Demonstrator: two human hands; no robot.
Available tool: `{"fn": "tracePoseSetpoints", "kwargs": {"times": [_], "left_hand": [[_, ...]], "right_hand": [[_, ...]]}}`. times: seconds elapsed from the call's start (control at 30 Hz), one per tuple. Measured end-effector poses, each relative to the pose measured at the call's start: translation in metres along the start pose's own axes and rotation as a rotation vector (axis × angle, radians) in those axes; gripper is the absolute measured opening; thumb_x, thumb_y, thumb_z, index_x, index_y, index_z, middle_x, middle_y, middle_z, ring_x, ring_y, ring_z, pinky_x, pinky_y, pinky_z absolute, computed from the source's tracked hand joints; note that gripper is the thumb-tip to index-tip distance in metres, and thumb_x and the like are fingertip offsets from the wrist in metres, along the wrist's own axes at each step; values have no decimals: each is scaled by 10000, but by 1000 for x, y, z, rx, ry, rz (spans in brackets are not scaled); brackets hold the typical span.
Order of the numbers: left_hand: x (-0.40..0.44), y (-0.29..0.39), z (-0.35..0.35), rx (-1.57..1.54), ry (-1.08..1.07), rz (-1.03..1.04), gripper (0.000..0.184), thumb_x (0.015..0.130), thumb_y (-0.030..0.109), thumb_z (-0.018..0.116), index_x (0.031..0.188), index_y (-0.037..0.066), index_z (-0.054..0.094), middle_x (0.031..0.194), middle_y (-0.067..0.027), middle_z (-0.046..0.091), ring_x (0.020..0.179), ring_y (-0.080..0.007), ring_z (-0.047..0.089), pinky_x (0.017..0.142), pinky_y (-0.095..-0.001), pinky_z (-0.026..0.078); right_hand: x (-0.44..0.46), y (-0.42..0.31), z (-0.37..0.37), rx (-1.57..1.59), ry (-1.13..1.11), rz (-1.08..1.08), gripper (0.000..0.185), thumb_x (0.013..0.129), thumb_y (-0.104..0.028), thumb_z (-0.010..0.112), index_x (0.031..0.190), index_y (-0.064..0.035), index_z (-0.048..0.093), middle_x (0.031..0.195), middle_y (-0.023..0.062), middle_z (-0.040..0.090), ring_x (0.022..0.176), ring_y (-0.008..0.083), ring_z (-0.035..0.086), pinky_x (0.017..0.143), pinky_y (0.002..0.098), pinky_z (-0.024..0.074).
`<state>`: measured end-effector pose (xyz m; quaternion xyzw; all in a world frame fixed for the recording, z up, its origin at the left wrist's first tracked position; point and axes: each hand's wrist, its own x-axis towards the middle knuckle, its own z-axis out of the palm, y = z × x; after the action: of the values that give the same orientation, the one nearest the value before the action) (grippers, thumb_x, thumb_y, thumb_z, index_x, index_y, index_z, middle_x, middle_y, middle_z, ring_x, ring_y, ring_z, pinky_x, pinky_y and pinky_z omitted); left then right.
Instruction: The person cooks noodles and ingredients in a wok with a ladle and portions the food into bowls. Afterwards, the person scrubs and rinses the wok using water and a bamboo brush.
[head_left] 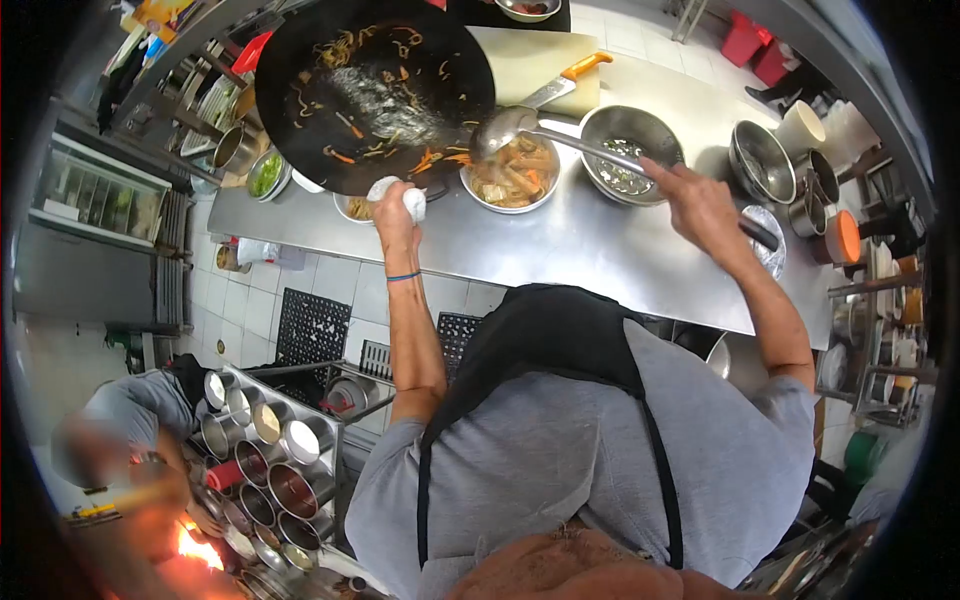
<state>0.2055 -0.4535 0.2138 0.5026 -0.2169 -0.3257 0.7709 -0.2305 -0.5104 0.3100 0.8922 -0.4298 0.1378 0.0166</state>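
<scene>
My left hand (398, 222) is closed around a white cloth (412, 203) at the near edge of a large black wok (300, 130). The wok is tilted over the counter, with noodles and carrot strips scattered inside; the part gripped is hidden by the cloth. In my right hand (697, 205) is the long handle of a metal ladle (505, 128). The ladle's bowl is by the wok's right edge, above a white bowl (530, 207) filled with noodles, carrot and pieces of food. Another bowl (345, 208) with food sits partly hidden under the wok.
A steel counter (590, 250) carries a metal mixing bowl (663, 125), an orange-handled knife (560, 83) on a cutting board (520, 50), and a bowl of greens (265, 178). Behind my left side, a person (150, 410) works near flames (198, 548), beside several metal pots (293, 490).
</scene>
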Motion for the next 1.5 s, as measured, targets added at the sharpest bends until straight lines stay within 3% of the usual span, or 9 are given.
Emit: {"fn": "tracePoseSetpoints", "kwargs": {"times": [0.3, 0.6, 0.8, 0.93, 1.0, 1.2, 1.33, 1.47, 1.5], "left_hand": [[4, 24, -15, -75, -59, -95, 92, 752, 29, 638, 739, 85, 567, 665, 2, 506, 575, -134, 549, 499, -281, 430], [10, 25, 1, -92, 42, -84, 95, 769, 65, 646, 758, 112, 564, 682, 6, 536, 561, -145, 559, 486, -304, 459], [-12, 39, -28, -143, 75, -286, 99, 800, 78, 653, 774, 146, 586, 723, 11, 593, 598, -134, 543, 500, -295, 400], [-95, 70, -25, -243, 143, -329, 94, 798, 57, 614, 786, 132, 559, 707, -2, 572, 527, -156, 486, 465, -286, 358], [-139, 79, -32, -290, 152, -296, 100, 798, 54, 604, 786, 140, 553, 707, -2, 560, 525, -163, 481, 449, -293, 347], [-310, 105, -15, -207, 622, -197, 94, 761, 121, 633, 816, 147, 562, 632, -30, 533, 516, -231, 564, 407, -339, 411], [-417, 115, -10, -249, 948, -93, 112, 753, 129, 639, 837, 125, 566, 626, -69, 566, 496, -266, 603, 434, -366, 503], [-496, 117, -17, -317, 1011, 55, 87, 775, 91, 620, 823, 109, 550, 646, -58, 544, 505, -251, 561, 427, -344, 452], [-515, 113, -30, -310, 1025, 100, 85, 780, 91, 618, 824, 108, 547, 653, -57, 539, 504, -243, 539, 423, -342, 432]], "right_hand": [[46, -40, 23, 89, 150, -14, 475, 888, -85, 590, 1347, -210, 587, 862, 122, 615, 728, 345, 642, 607, 480, 509], [-3, -9, -45, 79, -70, 85, 474, 888, -66, 576, 1335, -220, 596, 862, 146, 636, 793, 345, 666, 678, 477, 534], [-27, 33, -8, 650, 37, 106, 467, 884, -25, 622, 1334, -149, 609, 989, 179, 696, 808, 378, 653, 776, 415, 537], [-23, 22, 23, 1158, 50, -21, 451, 912, -39, 641, 1356, -95, 584, 1090, 148, 726, 866, 173, 669, 791, 342, 524], [-16, 8, 20, 1328, -317, 24, 434, 912, -63, 666, 1338, -57, 587, 1107, 116, 725, 915, 115, 634, 797, 318, 527], [-6, -42, 54, 1469, -625, -477, 545, 826, -169, 777, 1307, 1, 585, 1032, 173, 714, 882, 169, 673, 791, 315, 523], [-9, -68, 60, 1454, -990, -604, 542, 820, -131, 771, 1311, 3, 583, 1031, 179, 715, 890, 157, 674, 809, 317, 516], [-27, -79, 59, 1523, -1076, -711, 515, 839, -118, 772, 1310, -11, 594, 804, 28, 645, 696, 66, 526, 644, 247, 450], [-38, -82, 69, 1567, -1116, -692, 505, 848, -118, 767, 1312, -14, 597, 862, 28, 676, 723, 52, 538, 666, 235, 462]]}}
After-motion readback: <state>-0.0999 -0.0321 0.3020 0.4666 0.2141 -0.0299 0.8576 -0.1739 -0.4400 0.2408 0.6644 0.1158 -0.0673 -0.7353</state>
